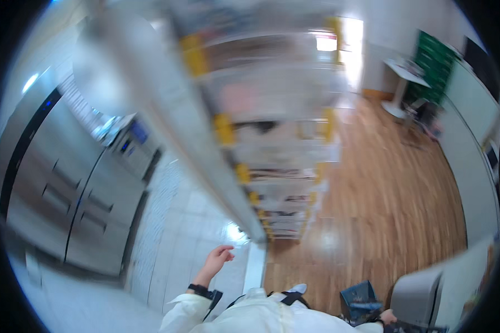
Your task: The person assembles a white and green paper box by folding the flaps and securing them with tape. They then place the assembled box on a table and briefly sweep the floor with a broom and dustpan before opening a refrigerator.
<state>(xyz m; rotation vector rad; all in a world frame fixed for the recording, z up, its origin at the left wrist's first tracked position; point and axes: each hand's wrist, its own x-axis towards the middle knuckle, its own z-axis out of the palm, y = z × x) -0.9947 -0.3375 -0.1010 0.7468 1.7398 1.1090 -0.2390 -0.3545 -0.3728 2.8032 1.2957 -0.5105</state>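
Note:
My left hand [219, 258] hangs in front of me over the tiled floor, beside the foot of a pale door frame [255, 266]. Its fingers are loosely bent, with nothing visible in them. A dark strap with a small device [212, 294] sits on that wrist. Low at the right, my right hand [388, 317] is close to a grey rounded appliance or bin [415, 298] and a blue open box-like container [359, 295]. A dark object lies by its fingers, which are too small and unclear to show a grip.
A tall stack of clear boxes with yellow clips [278, 150], blurred, rises straight ahead. Steel cabinet doors [94, 205] stand left beyond the tiles. Wooden flooring [389, 205] stretches right, toward a small white table [408, 73], a green panel [432, 61] and pale partitions [466, 133].

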